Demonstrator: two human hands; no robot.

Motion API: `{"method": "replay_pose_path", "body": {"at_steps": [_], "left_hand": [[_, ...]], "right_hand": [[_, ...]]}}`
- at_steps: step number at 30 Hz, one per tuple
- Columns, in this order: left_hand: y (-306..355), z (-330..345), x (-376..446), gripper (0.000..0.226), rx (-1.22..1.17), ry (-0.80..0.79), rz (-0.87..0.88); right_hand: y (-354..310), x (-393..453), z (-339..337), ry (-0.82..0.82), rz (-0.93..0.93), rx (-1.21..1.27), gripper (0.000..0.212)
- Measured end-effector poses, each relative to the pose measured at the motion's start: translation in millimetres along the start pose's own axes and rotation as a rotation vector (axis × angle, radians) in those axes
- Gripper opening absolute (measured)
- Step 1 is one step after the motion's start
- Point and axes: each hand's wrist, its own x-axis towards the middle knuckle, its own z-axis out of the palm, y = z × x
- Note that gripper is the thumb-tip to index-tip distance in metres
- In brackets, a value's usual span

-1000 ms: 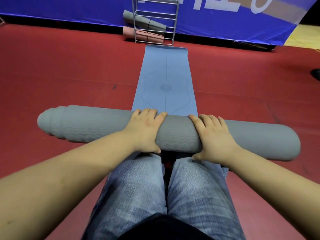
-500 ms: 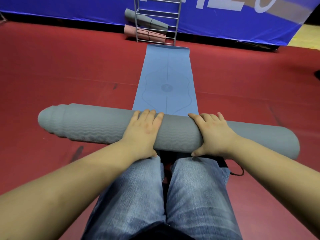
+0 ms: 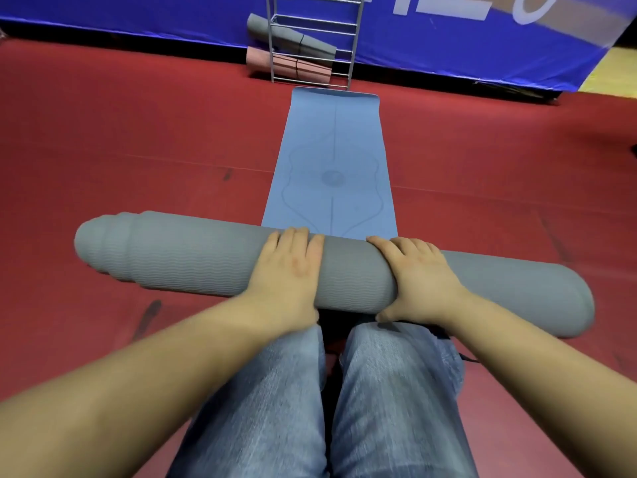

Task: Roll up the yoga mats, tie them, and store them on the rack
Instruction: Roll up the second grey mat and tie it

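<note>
Gripping grey rolled mat [image 3: 193, 257]: 2 curled hands [image 3: 351, 270]

- A rolled grey mat [image 3: 193, 258] is lying crosswise in front of a person's knees in jeans [image 3: 269, 401], on the red floor [image 3: 120, 132].
- The left hand [image 3: 287, 270] and right hand [image 3: 418, 277] are both curling over the roll near its middle.
- A blue mat [image 3: 332, 160] is lying flat, stretching toward a metal rack [image 3: 312, 39].
- The rack is holding a rolled grey mat [image 3: 310, 41] above a pink one [image 3: 293, 65].
</note>
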Motion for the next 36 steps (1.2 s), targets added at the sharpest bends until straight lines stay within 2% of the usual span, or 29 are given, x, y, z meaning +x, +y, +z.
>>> {"method": "replay_pose_path", "body": {"at_steps": [4, 7, 9, 15, 20, 22, 27, 31, 33, 36], "left_hand": [[-2, 11, 9, 0.115, -0.016, -0.091, 0.019], [-13, 15, 25, 0.098, -0.049, -0.052, 0.078], [-20, 18, 34, 0.09, -0.099, -0.082, 0.09], [-28, 19, 61, 0.092, -0.15, -0.242, 0.106], [-34, 12, 75, 0.106, -0.224, -0.363, 0.105], [-34, 10, 70, 0.113, -0.217, -0.341, 0.108], [-20, 22, 46, 0.13, 0.043, -0.245, 0.084], [-23, 35, 60, 0.112, 0.006, -0.179, 0.071], [-24, 40, 61, 0.098, -0.027, -0.14, 0.07], [-23, 44, 58, 0.092, -0.049, -0.099, 0.064]], "right_hand": [[7, 24, -14, -0.178, 0.006, 0.106, 0.12], [12, 34, -18, -0.24, 0.015, 0.128, 0.124], [15, 30, -15, -0.184, 0.054, 0.084, 0.13], [10, 11, 15, -0.037, 0.084, -0.099, 0.137], [15, 28, 22, 0.016, 0.074, -0.077, 0.119], [19, 33, 22, 0.009, 0.059, -0.06, 0.114], [28, 45, 16, -0.108, 0.016, -0.002, 0.113], [30, 56, 12, -0.171, 0.03, 0.046, 0.112], [31, 55, 13, -0.158, 0.041, 0.047, 0.111], [28, 48, 18, -0.102, 0.062, 0.044, 0.108]]}}
